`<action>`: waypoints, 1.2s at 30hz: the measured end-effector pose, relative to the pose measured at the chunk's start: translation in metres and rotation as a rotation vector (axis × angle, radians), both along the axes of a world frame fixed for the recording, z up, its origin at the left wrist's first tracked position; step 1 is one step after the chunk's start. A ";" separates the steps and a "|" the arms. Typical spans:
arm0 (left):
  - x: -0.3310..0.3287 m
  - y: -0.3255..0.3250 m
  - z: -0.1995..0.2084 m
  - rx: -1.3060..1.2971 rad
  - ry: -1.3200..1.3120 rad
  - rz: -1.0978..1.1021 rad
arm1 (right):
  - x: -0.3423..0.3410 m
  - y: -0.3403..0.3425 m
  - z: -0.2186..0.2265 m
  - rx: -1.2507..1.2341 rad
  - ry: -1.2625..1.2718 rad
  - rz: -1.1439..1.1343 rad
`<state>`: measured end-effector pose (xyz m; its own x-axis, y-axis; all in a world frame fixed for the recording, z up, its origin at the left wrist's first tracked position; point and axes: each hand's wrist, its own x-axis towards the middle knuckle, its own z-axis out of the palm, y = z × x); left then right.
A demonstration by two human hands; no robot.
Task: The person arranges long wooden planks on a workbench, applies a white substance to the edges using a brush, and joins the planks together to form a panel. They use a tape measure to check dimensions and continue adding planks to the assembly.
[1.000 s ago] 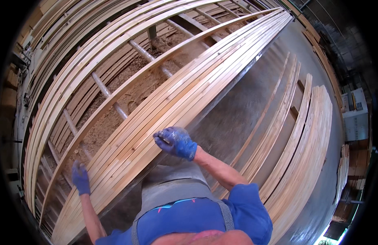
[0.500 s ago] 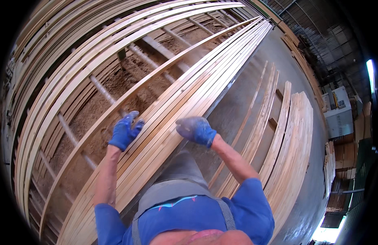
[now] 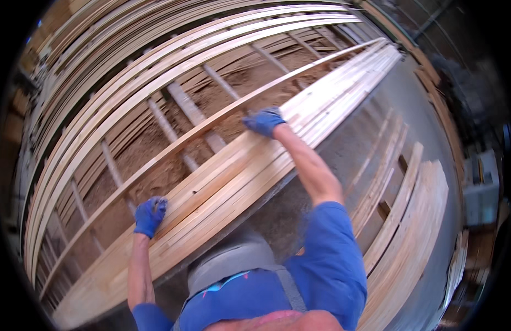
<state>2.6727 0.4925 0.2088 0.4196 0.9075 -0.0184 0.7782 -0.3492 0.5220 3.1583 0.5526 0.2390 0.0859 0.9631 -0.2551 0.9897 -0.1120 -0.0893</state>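
A row of long pale planed boards [image 3: 233, 185] lies side by side in front of me, running from lower left to upper right. My left hand [image 3: 150, 216], in a blue glove, is closed at the far edge of the row, toward its left part. Farther along that edge, my right hand [image 3: 264, 122] reaches across the boards, its gloved fingers curled over the farthest wooden board [image 3: 211, 171]. The fingertips of both hands are partly hidden. Beyond the row, a single narrow board [image 3: 195, 134] runs apart from it across metal crossbars [image 3: 164, 127].
Sawdust [image 3: 148, 138] and loose strips lie below the crossbars. More long boards [image 3: 156, 63] lie across the bars at the far side. On the right, a stack of boards [image 3: 413, 237] rests low by the grey floor [image 3: 432, 113]. A pale cabinet [image 3: 480, 187] stands farther right.
My right hand has moved away and left across the boards to their far edge. My left hand has closed at that edge. The near boards now show broader faces.
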 end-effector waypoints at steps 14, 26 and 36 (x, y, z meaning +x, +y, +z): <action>0.023 -0.004 0.018 -0.016 0.044 0.182 | -0.106 0.072 0.037 0.581 0.395 0.581; 0.015 0.001 0.016 0.155 0.022 0.264 | -0.279 0.111 -0.047 0.224 0.560 1.007; 0.004 -0.026 0.003 0.042 0.041 0.254 | -0.265 0.056 -0.046 0.140 0.368 1.013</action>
<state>2.6764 0.4665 0.2122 0.1782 0.9839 0.0095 0.8640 -0.1611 0.4771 2.8931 0.6087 0.1926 -0.8242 0.5661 0.0152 0.5264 0.7757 -0.3480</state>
